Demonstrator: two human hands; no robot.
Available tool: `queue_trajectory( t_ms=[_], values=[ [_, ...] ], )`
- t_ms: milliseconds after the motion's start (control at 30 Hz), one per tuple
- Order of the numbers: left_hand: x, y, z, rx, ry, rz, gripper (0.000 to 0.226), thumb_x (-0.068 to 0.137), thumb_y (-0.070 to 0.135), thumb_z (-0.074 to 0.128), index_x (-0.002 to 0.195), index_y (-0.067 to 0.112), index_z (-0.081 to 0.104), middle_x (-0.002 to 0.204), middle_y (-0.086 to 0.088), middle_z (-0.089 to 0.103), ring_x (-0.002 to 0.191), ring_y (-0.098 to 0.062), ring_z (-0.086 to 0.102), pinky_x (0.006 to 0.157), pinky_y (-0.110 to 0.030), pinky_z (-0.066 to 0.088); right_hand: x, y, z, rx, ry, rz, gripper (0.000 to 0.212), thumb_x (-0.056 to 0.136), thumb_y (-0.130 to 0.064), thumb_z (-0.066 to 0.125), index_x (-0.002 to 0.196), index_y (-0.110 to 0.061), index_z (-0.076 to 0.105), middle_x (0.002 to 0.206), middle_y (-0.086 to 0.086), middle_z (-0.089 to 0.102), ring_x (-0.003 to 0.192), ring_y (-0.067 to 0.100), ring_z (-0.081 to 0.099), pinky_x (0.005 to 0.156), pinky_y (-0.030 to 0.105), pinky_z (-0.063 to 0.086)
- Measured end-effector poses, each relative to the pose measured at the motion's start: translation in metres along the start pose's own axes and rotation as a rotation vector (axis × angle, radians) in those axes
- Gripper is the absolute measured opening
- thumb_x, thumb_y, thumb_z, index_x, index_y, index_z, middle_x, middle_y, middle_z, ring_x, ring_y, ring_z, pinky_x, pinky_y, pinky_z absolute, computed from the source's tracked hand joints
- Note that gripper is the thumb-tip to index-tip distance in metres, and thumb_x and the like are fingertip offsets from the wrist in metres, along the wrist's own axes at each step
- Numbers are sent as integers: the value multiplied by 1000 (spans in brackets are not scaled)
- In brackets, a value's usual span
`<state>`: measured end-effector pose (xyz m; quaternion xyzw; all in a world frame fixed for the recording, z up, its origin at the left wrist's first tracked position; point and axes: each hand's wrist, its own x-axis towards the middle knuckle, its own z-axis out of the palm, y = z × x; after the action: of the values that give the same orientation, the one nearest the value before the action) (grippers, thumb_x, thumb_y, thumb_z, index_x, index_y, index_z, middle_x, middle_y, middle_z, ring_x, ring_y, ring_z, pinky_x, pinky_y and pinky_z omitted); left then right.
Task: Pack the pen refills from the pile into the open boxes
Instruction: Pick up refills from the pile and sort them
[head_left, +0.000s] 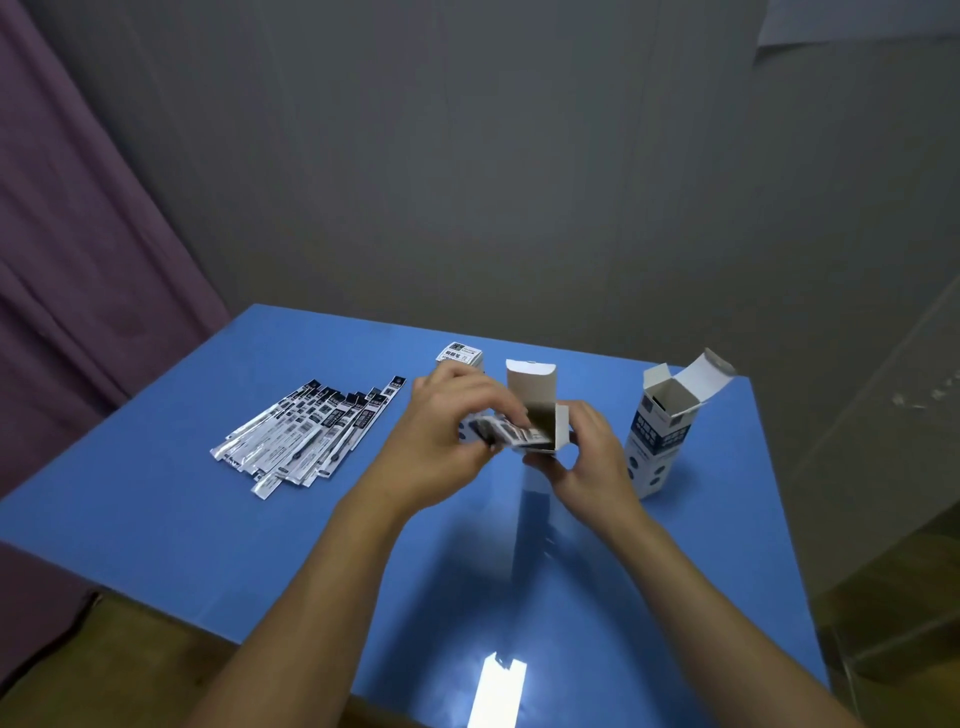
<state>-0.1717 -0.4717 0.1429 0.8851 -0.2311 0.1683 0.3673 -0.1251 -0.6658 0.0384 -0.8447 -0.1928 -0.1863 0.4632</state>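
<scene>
A blue table (260, 519) carries a pile of pen refills (306, 434) near its left edge. An open box (662, 431) stands by the far right corner. The left hand (447, 431) pinches a refill bundle (506, 434) at the mouth of a box (540, 410) gripped by the right hand (592, 452). A closed box (461, 354) sits at the far edge.

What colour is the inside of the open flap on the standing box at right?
Plain white; the standing box is white with dark blue print outside. Head view.

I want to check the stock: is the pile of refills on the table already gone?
No, the pile lies on the table, left of the left hand.
</scene>
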Motion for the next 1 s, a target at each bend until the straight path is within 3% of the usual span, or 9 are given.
queue_trajectory(
  t_ms=[100, 300, 433, 533, 633, 767, 900, 1000],
  values=[
    [-1, -2, 5, 91, -45, 29, 20, 81, 21, 71, 94, 35, 74, 114, 19, 55, 111, -17, 42, 94, -50, 39, -1, -2, -1, 7, -2, 4, 46, 75, -15, 84, 114, -22, 61, 108, -12, 60, 99, 8, 51, 81, 7, 35],
    [-5, -4, 11, 142, -86, 39, 33, 82, 13, 69, 107, 35, 74, 119, 15, 48, 108, -17, 36, 96, -47, 39, -8, -1, -1, 12, -28, 16, 46, 76, -16, 83, 114, -26, 59, 108, -16, 58, 100, 5, 50, 81, 13, 38],
    [-8, -6, 14, 123, -86, 32, 43, 87, 14, 73, 124, 35, 69, 119, 13, 49, 106, -17, 38, 99, -30, 37, -12, 0, 1, 16, -38, 16, 48, 76, -17, 83, 115, -28, 58, 110, -17, 58, 102, 6, 51, 83, 19, 43],
    [-11, -6, 14, 98, -85, 7, 44, 87, 14, 74, 125, 34, 67, 119, 13, 49, 110, -13, 39, 99, -16, 31, -14, 1, 2, 27, -47, 22, 49, 75, -16, 84, 113, -30, 57, 109, -18, 58, 102, 7, 52, 82, 19, 43],
    [-17, -6, 13, 64, -30, -13, 44, 86, 9, 73, 124, 31, 67, 118, 10, 51, 114, -13, 41, 98, -9, 30, -17, 4, 3, 48, -66, 51, 48, 75, -16, 84, 113, -29, 57, 107, -20, 56, 102, 7, 52, 81, 18, 43],
    [-30, -16, 16, 70, 94, -105, 43, 86, 2, 67, 119, 29, 68, 112, 11, 54, 112, -12, 47, 90, -13, 36, -17, 14, 6, 98, -99, 181, 47, 75, -16, 83, 114, -24, 59, 108, -12, 59, 101, 13, 56, 83, 32, 53],
    [-46, -33, 20, 84, 118, -213, 40, 87, 1, 61, 117, 26, 68, 108, 17, 52, 105, -6, 50, 80, -14, 40, -9, 23, 6, 47, -122, 272, 45, 74, -19, 84, 111, -19, 58, 103, -7, 56, 97, 16, 56, 82, 37, 55],
    [-59, -43, 22, 143, 107, -269, 37, 87, 5, 59, 116, 26, 69, 105, 15, 53, 102, -6, 50, 82, -21, 44, -6, 26, 12, 49, -167, 294, 44, 75, -23, 84, 109, -18, 57, 103, -4, 60, 98, 19, 59, 79, 35, 54]
  ],
)
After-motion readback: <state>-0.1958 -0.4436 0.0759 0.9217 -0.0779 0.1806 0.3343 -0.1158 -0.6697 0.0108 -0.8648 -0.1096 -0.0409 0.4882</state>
